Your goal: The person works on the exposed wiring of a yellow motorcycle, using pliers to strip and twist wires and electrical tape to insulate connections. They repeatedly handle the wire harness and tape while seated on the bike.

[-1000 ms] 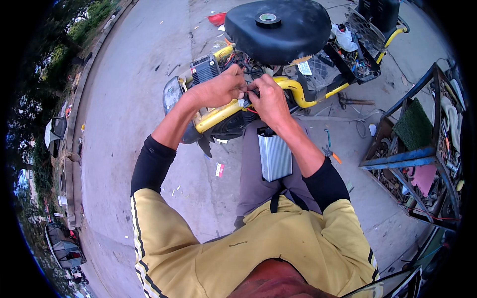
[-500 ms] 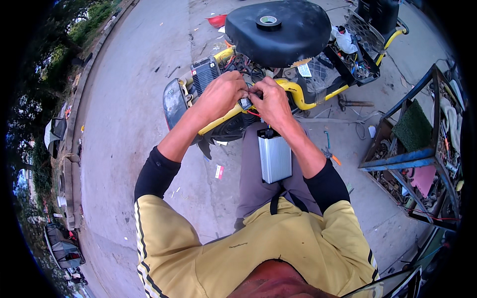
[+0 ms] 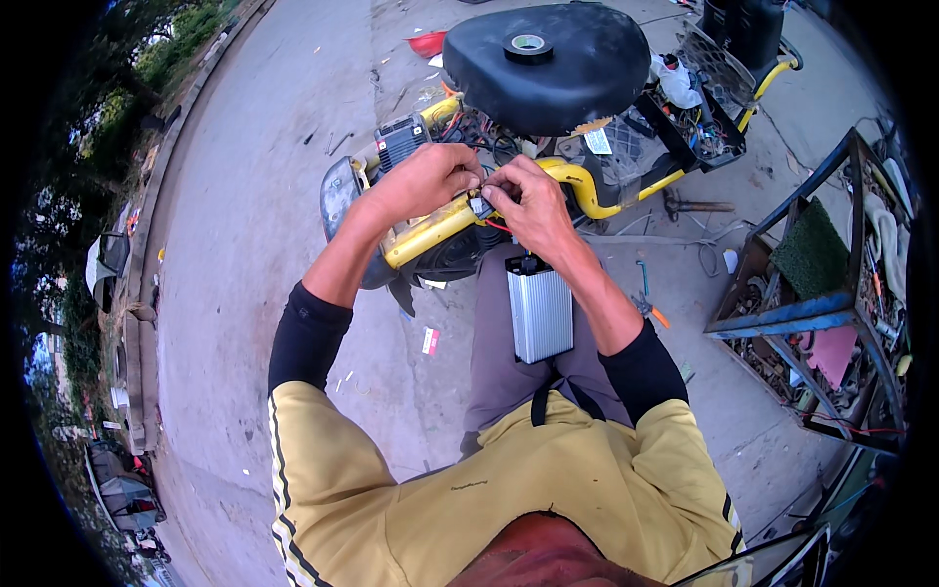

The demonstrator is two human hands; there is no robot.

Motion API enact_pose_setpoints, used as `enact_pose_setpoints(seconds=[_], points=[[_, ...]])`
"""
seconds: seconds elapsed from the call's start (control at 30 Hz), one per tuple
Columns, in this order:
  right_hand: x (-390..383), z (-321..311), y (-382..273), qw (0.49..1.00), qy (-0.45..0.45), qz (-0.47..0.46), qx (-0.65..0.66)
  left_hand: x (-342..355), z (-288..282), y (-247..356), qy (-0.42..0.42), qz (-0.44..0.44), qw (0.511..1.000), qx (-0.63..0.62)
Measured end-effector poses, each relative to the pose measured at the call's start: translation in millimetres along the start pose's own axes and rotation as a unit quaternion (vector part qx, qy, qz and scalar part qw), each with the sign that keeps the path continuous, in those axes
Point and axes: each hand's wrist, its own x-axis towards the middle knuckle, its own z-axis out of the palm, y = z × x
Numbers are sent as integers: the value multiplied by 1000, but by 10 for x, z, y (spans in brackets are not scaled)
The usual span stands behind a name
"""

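Note:
My left hand (image 3: 430, 178) and my right hand (image 3: 523, 201) meet over the yellow scooter frame (image 3: 421, 233), fingers pinched on small wiring parts that I cannot make out clearly. Just below my fingertips are a small pale connector (image 3: 477, 205) and red wire (image 3: 497, 226); more tangled cables (image 3: 497, 139) lie behind them. A finned metal box (image 3: 399, 139) sits on the frame at the left. A silver finned controller (image 3: 540, 315) rests on my thighs, below my right hand. The black seat (image 3: 543, 83), carrying a tape roll (image 3: 528, 44), stands above the wiring.
A metal cart (image 3: 782, 323) full of parts stands at my right. A hammer (image 3: 699, 205), pliers (image 3: 653, 311) and scraps lie on the pavement. A black tray of wires (image 3: 709, 132) sits on the scooter, and a red bowl (image 3: 427, 42) lies beyond it. A curb (image 3: 147, 372) runs along the left.
Both hands stay at the same spot on the frame, their fingers shifting slightly. My left forearm and elbow have moved a little to the right.

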Motion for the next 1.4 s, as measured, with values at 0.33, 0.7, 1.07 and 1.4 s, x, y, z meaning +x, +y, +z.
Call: enact_pose_setpoints(seconds=[0.33,0.7,1.07,1.4], points=[[14,63,70,999,30,-17,-31,47,87,64,40,-21,998,48],[-7,145,126,995,56,-51,-68,-33,222,50,121,48,987,98],[29,160,190,998,53,19,16,-265,490,-49,286,112,946,106],[-1,77,102,999,26,31,17,-203,504,4,225,120,953,162]])
